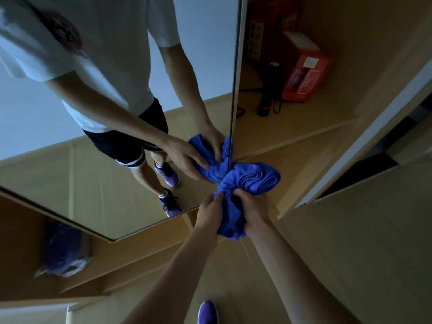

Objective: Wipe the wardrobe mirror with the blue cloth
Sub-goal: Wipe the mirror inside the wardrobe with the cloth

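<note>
Both left hand [209, 212] and right hand [253, 206] clenched round blue cloth [254, 178]; fingertips partly buried

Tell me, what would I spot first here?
The crumpled bright blue cloth in the middle, gripped by the left hand and right hand. It sits at the right edge of the tall wardrobe mirror, which doubles it. An orange rectangular box stands top right.

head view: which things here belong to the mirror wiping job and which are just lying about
For the job: blue cloth, gripped by left hand and right hand; wardrobe mirror.

Lying about: red box, black object beside it, blurred bag below the mirror.
</note>
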{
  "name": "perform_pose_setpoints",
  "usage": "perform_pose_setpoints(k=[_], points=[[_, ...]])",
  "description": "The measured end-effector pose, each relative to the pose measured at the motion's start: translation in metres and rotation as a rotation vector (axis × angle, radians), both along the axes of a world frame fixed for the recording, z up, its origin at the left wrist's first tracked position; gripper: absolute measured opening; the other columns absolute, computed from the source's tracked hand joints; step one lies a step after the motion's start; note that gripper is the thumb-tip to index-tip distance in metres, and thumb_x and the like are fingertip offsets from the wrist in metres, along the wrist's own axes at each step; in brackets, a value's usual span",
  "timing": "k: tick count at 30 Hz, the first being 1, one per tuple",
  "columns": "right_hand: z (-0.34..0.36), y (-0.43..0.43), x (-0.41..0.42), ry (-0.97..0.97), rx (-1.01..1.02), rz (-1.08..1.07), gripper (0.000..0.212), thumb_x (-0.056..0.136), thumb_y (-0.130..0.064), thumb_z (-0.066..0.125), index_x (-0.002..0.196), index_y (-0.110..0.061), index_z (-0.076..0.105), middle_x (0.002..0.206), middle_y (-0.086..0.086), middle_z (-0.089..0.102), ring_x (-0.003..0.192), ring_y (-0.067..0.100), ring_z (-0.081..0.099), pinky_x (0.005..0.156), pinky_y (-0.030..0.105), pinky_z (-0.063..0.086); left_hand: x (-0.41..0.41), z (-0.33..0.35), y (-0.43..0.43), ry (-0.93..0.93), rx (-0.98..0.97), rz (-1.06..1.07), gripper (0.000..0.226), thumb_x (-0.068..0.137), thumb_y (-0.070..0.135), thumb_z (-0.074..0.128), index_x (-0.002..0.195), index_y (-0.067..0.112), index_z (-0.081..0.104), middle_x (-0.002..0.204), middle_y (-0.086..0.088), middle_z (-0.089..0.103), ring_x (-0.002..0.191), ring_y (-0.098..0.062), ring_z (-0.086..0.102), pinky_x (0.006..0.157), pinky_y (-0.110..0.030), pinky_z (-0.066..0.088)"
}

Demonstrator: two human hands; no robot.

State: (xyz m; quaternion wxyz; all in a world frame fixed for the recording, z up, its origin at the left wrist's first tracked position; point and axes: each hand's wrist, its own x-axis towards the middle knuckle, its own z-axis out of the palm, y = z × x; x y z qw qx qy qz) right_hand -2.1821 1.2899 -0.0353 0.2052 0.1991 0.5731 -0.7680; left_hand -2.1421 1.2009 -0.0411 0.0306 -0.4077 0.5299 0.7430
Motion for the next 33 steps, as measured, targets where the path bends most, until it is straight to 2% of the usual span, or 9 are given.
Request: perform_pose_setpoints(k=[4, 9, 13, 16, 20, 22, 25, 30, 33], points=[[0.024, -0.005, 0.0, 0.035, 0.054, -0.054, 0.019, 0.084, 0.007, 0.061, 0.101, 0.006, 0.068, 0.086, 0.016, 0.074, 0.077, 0.029, 0.074, 0.067, 0.039, 0.063, -0.003, 0.02, -0.003, 0.051, -0.066, -0.012, 0.015, 0.103, 0.031, 0.058, 0.095, 0.027, 0.069, 0.089, 0.003, 0.075, 0.078, -0.01, 0.073, 0.057, -0.019, 0.054], [0.057, -0.005, 0.006, 0.095, 0.033, -0.085, 0.016, 0.083, 0.007, 0.063, 0.09, -0.005, 0.07, 0.071, 0.003, 0.074, 0.065, 0.02, 0.073, 0.056, 0.028, 0.058, 0.003, 0.047, -0.003, 0.144, -0.202, 0.002, 0.01, 0.1, 0.03, 0.061, 0.097, 0.027, 0.07, 0.097, -0.003, 0.077, 0.092, -0.02, 0.073, 0.081, -0.038, 0.06], [0.078, -0.003, 0.003, 0.262, 0.025, -0.059, 0.017, 0.081, -0.001, 0.067, 0.079, -0.018, 0.072, 0.076, 0.001, 0.074, 0.073, 0.021, 0.074, 0.063, 0.031, 0.06, 0.007, 0.078, 0.001, 0.265, -0.293, 0.062, 0.024, 0.094, 0.036, 0.062, 0.095, 0.014, 0.069, 0.089, -0.005, 0.076, 0.083, -0.021, 0.072, 0.072, -0.031, 0.058], [0.082, 0.003, -0.001, 0.389, 0.011, -0.011, 0.024, 0.078, -0.007, 0.069, 0.075, -0.031, 0.073, 0.081, -0.003, 0.076, 0.078, 0.017, 0.075, 0.063, 0.025, 0.058, 0.01, 0.089, 0.012, 0.29, -0.328, 0.082, 0.039, 0.087, 0.044, 0.059, 0.101, 0.008, 0.065, 0.096, -0.013, 0.074, 0.093, -0.033, 0.07, 0.082, -0.048, 0.057], [0.056, 0.012, -0.005, 0.257, 0.059, 0.032, 0.023, 0.076, -0.003, 0.066, 0.075, -0.026, 0.069, 0.08, 0.0, 0.074, 0.076, 0.021, 0.073, 0.066, 0.034, 0.061, 0.014, 0.077, 0.028, 0.123, -0.333, 0.007, 0.025, 0.098, 0.042, 0.058, 0.11, 0.023, 0.067, 0.104, -0.002, 0.075, 0.102, -0.022, 0.07, 0.097, -0.05, 0.054], [0.039, 0.018, -0.006, 0.122, 0.074, 0.077, 0.024, 0.078, 0.005, 0.062, 0.072, -0.018, 0.064, 0.074, 0.005, 0.07, 0.07, 0.021, 0.068, 0.063, 0.035, 0.059, 0.014, 0.066, 0.034, 0.025, -0.377, -0.109, 0.03, 0.103, 0.036, 0.054, 0.128, 0.02, 0.061, 0.119, -0.005, 0.071, 0.112, -0.024, 0.066, 0.102, -0.048, 0.051], [0.023, 0.025, -0.016, 0.044, 0.122, 0.142, 0.022, 0.079, 0.007, 0.061, 0.075, -0.014, 0.064, 0.071, 0.005, 0.069, 0.069, 0.022, 0.069, 0.064, 0.035, 0.057, 0.014, 0.055, 0.04, 0.022, -0.383, -0.214, 0.038, 0.105, 0.03, 0.051, 0.141, 0.018, 0.053, 0.129, -0.008, 0.066, 0.121, -0.026, 0.062, 0.106, -0.047, 0.049], [0.025, 0.016, -0.021, 0.077, 0.1, 0.158, 0.019, 0.077, 0.003, 0.064, 0.085, -0.013, 0.069, 0.081, 0.007, 0.076, 0.081, 0.028, 0.075, 0.072, 0.043, 0.062, 0.017, 0.061, 0.044, 0.052, -0.466, -0.073, 0.032, 0.102, 0.033, 0.052, 0.132, 0.024, 0.059, 0.119, 0.0, 0.071, 0.112, -0.019, 0.066, 0.101, -0.047, 0.052], [0.043, 0.01, -0.022, 0.092, 0.024, 0.146, 0.021, 0.077, 0.002, 0.063, 0.095, -0.007, 0.07, 0.094, 0.016, 0.075, 0.089, 0.035, 0.074, 0.08, 0.051, 0.062, 0.018, 0.081, 0.041, 0.101, -0.518, -0.011, 0.027, 0.103, 0.03, 0.053, 0.126, 0.02, 0.061, 0.117, -0.006, 0.069, 0.111, -0.025, 0.065, 0.099, -0.051, 0.052]])
